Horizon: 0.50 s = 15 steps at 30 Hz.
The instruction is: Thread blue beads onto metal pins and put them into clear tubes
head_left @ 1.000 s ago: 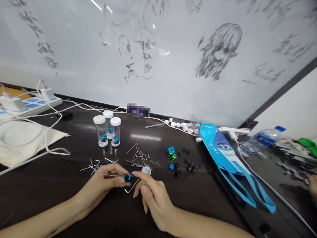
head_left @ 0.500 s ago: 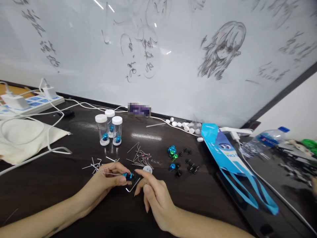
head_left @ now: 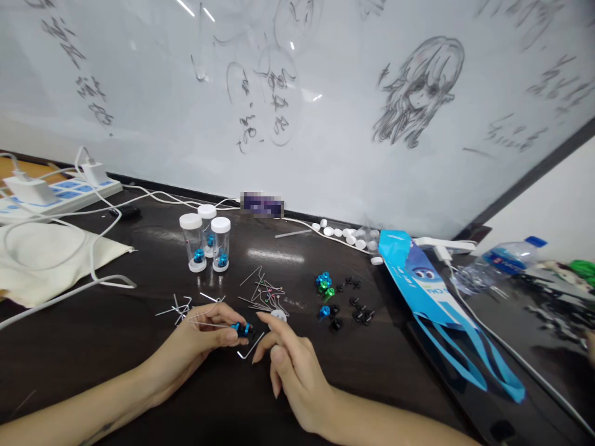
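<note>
Thumb and fingers of my left hand [head_left: 199, 337] pinch a small blue-and-black metal part [head_left: 242, 329]. A thin wire [head_left: 211, 324] runs from that part back across the fingers. My right hand [head_left: 300, 375] hovers just right of it, fingers loosely curved and apart, with nothing visible in them. Between the hands an L-shaped hex key [head_left: 253, 347] lies on the table. Behind the right index finger sits a white round cap [head_left: 279, 316], partly hidden. Thin bent wires [head_left: 266, 294] with small coloured ends are heaped beyond. More hex keys [head_left: 178, 310] lie left of my left hand.
Three clear tubes with white caps [head_left: 220, 241] stand at the back left. Blue and green metal pieces [head_left: 324, 283] and black screw-like parts [head_left: 363, 313] lie to the right. White caps [head_left: 351, 238], a blue lanyard bag [head_left: 413, 272], a bottle [head_left: 511, 257] and cables surround these.
Both hands stay nearly where they were. The blue-and-black part has turned or shifted very slightly in my left hand; the view has moved a little.
</note>
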Tool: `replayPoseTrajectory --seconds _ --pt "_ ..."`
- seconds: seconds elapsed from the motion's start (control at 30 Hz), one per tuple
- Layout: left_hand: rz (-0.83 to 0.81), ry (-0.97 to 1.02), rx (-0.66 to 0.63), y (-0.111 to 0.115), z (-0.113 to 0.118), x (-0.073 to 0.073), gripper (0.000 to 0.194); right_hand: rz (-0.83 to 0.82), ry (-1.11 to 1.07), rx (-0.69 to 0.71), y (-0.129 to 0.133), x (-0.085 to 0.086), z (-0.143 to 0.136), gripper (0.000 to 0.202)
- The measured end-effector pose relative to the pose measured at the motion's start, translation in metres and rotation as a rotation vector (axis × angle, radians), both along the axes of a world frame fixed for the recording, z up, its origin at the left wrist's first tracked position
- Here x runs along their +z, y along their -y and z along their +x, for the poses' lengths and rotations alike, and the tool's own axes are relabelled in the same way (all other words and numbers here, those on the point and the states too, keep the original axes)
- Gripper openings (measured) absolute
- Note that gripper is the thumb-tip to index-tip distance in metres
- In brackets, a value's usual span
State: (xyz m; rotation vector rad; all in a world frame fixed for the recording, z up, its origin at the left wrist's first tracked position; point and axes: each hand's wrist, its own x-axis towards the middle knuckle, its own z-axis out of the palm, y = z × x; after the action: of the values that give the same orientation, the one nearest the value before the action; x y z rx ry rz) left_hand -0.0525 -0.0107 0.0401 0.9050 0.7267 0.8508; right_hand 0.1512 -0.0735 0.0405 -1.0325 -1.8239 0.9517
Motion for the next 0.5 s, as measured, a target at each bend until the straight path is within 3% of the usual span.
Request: replayPoseTrajectory --seconds 0.5 --pt "-0.003 0.006 -0.005 -0.0009 -0.0004 -0.0006 0.015 -0.005 -0.006 0.013 0.0005 -0.0009 0.0002 0.039"
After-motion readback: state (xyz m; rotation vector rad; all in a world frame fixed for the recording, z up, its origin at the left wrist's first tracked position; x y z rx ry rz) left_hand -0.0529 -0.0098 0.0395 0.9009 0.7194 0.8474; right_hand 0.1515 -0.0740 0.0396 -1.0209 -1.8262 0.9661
